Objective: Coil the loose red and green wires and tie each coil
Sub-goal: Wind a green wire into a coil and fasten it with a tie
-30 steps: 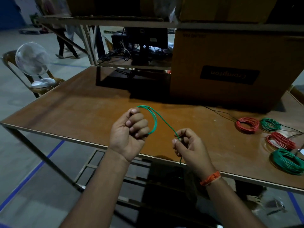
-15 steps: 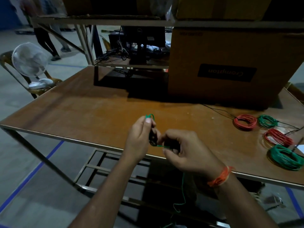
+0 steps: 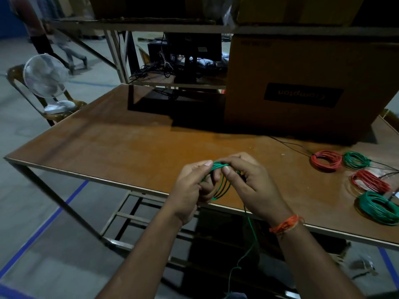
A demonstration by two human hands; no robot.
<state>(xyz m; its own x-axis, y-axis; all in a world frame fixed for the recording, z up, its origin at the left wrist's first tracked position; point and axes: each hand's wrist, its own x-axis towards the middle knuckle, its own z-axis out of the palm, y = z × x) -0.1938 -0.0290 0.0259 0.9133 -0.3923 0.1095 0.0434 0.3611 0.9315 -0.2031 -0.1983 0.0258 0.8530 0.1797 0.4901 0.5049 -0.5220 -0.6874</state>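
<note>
A green wire (image 3: 222,184) is wound in a few loops between my hands above the table's front edge. My left hand (image 3: 192,188) grips the loops, thumb on top. My right hand (image 3: 250,182) pinches the same loops at the top with thumb and forefinger. The wire's loose tail (image 3: 251,229) hangs down from under my right hand below the table. At the right of the table lie finished coils: a red coil (image 3: 326,160), a green coil (image 3: 355,160), another red coil (image 3: 370,181) and a larger green coil (image 3: 379,207).
The brown table (image 3: 129,145) carries a large cardboard box (image 3: 302,87) at the back right, under a shelf. A thin black cable (image 3: 289,144) runs toward the coils. A white fan (image 3: 44,76) sits on a chair at the left. A person walks at the far left.
My hands have come together from apart. The single green loop has become a few loops held by both hands, and the tail now hangs below the table edge.
</note>
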